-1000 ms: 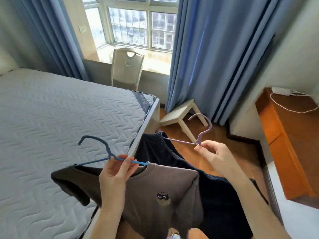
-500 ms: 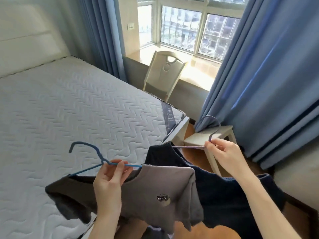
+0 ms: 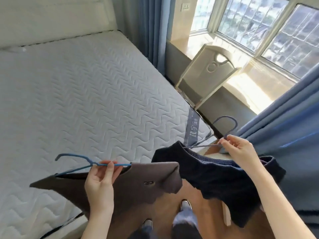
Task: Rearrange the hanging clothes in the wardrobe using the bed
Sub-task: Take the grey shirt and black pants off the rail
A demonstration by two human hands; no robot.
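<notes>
My left hand [image 3: 101, 181] grips a blue hanger [image 3: 76, 158] that carries a brown T-shirt [image 3: 141, 187], held over the near corner of the bed [image 3: 77, 100]. My right hand [image 3: 240, 149] pinches the neck of a purple hanger [image 3: 224, 125] bearing a dark navy garment [image 3: 221, 180], which hangs above the wooden floor just off the bed's foot corner. Both garments swing nearly flat in the air. The bed is a bare quilted white mattress with a padded headboard at the top left. The wardrobe is out of view.
A cream chair [image 3: 205, 73] stands by the window sill beyond the bed's corner. Blue curtains [image 3: 284, 121] hang at the right, close to my right arm. My feet [image 3: 185, 206] are on the wooden floor below the clothes.
The view has swung left and downward toward the bed. Both hangers have moved with me closer to the mattress corner, and the garments now flare out flatter.
</notes>
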